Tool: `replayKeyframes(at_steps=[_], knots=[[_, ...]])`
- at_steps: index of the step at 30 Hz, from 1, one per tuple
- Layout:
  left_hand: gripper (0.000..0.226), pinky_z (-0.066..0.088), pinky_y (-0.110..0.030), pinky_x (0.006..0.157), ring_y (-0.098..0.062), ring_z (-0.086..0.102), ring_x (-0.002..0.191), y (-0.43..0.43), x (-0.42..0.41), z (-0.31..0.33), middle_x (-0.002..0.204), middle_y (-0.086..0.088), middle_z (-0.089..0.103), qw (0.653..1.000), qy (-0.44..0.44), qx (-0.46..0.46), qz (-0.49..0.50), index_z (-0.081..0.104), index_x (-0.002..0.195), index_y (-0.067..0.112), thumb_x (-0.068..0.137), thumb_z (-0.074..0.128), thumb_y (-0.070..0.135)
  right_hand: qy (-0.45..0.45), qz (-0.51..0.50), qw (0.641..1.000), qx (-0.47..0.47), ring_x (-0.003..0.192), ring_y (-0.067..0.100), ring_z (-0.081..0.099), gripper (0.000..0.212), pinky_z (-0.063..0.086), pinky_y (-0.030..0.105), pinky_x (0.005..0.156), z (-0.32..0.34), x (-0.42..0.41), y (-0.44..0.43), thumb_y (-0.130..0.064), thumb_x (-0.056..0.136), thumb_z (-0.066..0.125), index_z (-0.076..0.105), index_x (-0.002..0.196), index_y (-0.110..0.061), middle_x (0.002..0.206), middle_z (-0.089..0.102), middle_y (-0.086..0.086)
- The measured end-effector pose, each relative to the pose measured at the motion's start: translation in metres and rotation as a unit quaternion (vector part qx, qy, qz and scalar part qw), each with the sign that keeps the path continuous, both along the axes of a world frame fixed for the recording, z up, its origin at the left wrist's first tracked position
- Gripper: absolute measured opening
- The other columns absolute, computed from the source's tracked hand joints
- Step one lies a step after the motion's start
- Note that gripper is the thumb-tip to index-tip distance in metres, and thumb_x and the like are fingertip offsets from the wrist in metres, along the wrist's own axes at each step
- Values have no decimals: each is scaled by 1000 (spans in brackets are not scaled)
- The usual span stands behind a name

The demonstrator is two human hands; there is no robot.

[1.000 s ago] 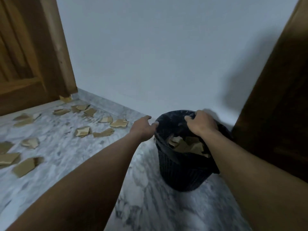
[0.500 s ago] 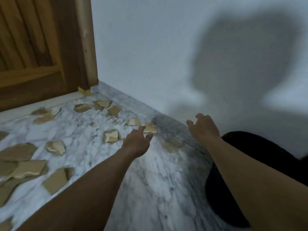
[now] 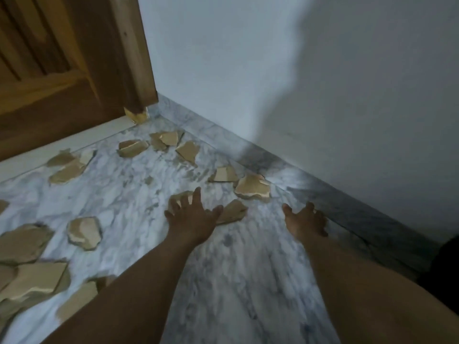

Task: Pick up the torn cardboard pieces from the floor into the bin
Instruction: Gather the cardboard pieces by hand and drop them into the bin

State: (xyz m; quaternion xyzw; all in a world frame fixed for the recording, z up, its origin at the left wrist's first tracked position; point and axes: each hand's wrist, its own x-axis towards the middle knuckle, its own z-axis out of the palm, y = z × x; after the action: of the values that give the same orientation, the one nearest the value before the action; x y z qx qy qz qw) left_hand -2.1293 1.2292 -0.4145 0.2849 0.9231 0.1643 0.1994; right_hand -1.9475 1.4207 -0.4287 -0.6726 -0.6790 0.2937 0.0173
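Note:
Several torn brown cardboard pieces lie scattered on the marble floor (image 3: 238, 281). My left hand (image 3: 192, 218) is spread open with fingers apart, over two pieces: one (image 3: 234, 211) to its right and one partly hidden under its fingers. My right hand (image 3: 305, 223) is open, low over bare floor near the skirting. A larger piece (image 3: 253, 187) lies just beyond, between both hands. The black bin (image 3: 447, 264) shows only as a dark edge at the far right.
A wooden door (image 3: 57, 70) and its frame stand at the back left. A white wall with a marble skirting (image 3: 323, 184) runs along the right. More cardboard pieces (image 3: 32, 279) pile at the left edge.
Both hands left the bin rim and swung left and down toward the floor pieces. The view turned left, so the bin slid almost out of frame.

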Motion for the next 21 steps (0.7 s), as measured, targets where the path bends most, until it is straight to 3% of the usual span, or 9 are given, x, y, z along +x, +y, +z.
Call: replayKeyframes(at_steps=[3, 7, 13, 17, 21], knots=[[112, -12, -68, 113, -48, -23, 148, 32, -2, -37, 168, -11, -16, 1000, -6, 20, 17, -16, 158, 36, 74, 28, 95, -23, -3, 1000, 8, 152, 43, 9, 94, 12, 64, 119, -32, -27, 15, -81, 88, 36, 6, 162, -30, 168, 3, 17], [126, -16, -72, 110, -51, -31, 144, 57, -29, -90, 162, -14, -33, 1000, -6, 1, 25, -37, 148, 41, 64, 36, 101, -29, 25, 999, 21, 151, 48, 2, 97, -1, 70, 116, -65, -92, 29, -91, 81, 26, -5, 159, -43, 168, -1, 19], [115, 0, -60, 121, -36, -13, 154, 46, -120, -108, 166, -15, -21, 998, 55, 34, 22, -38, 149, 34, 78, 35, 87, -30, 79, 995, 61, 151, 49, -8, 104, 1, 83, 107, -76, -189, 21, -99, 71, 24, -7, 157, -49, 168, -5, 15], [93, 9, -56, 120, -34, 7, 153, 46, -182, -108, 169, -9, -7, 988, 130, 80, -4, -20, 157, 35, 91, 37, 69, -36, 151, 985, 77, 148, 54, -17, 101, -1, 85, 104, -84, -244, 21, -100, 68, 22, -9, 154, -55, 168, -14, 14], [91, -8, -62, 120, -34, -16, 154, 64, -236, -125, 168, -10, -16, 980, 193, 23, -33, -19, 158, 32, 86, 19, 73, -66, 168, 981, 75, 145, 57, -21, 95, -4, 85, 103, -103, -281, 26, -99, 71, 16, -1, 154, -57, 166, -19, 18]])
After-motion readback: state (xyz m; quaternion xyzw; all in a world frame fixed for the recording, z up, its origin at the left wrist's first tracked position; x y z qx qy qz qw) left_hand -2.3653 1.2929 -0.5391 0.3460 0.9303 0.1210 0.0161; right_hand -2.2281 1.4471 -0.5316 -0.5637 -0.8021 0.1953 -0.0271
